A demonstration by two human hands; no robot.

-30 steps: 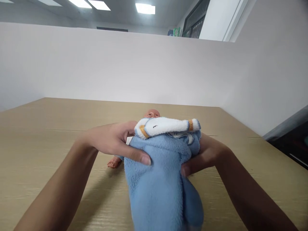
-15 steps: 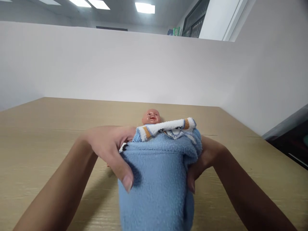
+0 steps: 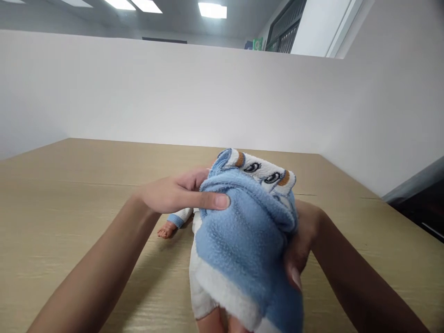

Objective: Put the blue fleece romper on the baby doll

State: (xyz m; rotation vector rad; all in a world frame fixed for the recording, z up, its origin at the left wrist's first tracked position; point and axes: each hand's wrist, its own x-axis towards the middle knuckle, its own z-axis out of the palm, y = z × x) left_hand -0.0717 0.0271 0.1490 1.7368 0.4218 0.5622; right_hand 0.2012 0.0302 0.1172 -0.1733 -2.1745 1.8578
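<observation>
A fluffy blue garment (image 3: 246,231) with white trim and an embroidered animal face is bunched between my two hands. My left hand (image 3: 173,192) grips its upper left edge, thumb on the front and fingers behind. Along its right side my right hand (image 3: 301,240) holds it, thumb at the front, the fingers hidden behind the cloth. Beneath the garment lies a baby doll; its small hand (image 3: 167,229) and white sleeve with a blue cuff (image 3: 178,219) stick out at the left. White shorts (image 3: 199,286) and the doll's bare legs (image 3: 211,321) show below. The doll's head is covered from view.
The doll lies on a wood-grain table (image 3: 86,185). Behind the table stands a white partition (image 3: 194,97). At the right edge is a dark object (image 3: 423,199), only partly in view.
The garment has lifted and tilted, now hiding the doll's head and showing the embroidered eyes. The doll's arm, shorts and legs have come into view. My left hand has moved up and right.
</observation>
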